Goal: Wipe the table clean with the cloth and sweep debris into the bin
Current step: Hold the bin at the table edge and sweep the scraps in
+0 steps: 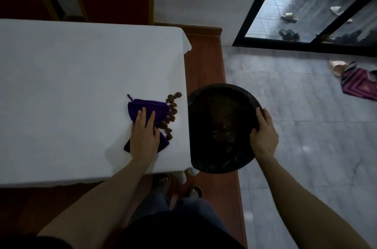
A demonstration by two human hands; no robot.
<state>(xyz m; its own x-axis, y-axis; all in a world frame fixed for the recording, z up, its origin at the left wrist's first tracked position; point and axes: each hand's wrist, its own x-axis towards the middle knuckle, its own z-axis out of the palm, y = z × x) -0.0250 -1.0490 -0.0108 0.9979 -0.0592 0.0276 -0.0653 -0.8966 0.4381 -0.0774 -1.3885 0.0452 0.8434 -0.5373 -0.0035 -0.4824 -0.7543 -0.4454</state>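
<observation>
Purple fuzzy cloth (145, 110) lying near-to-far under flat left hand (144, 136); right hand (264, 136) clutching round black bin (204, 159); brown debris (171, 115) beside cloth.

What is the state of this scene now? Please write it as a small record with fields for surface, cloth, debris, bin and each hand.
surface: table under a white tablecloth
cloth: folded purple cloth, flat on the tablecloth
debris: small brown round pieces, along the cloth's right edge, near the table's right edge
bin: round black bin with a black liner, beside the table's right edge
left hand: presses the cloth, fingers straight
right hand: grips the bin's rim
</observation>
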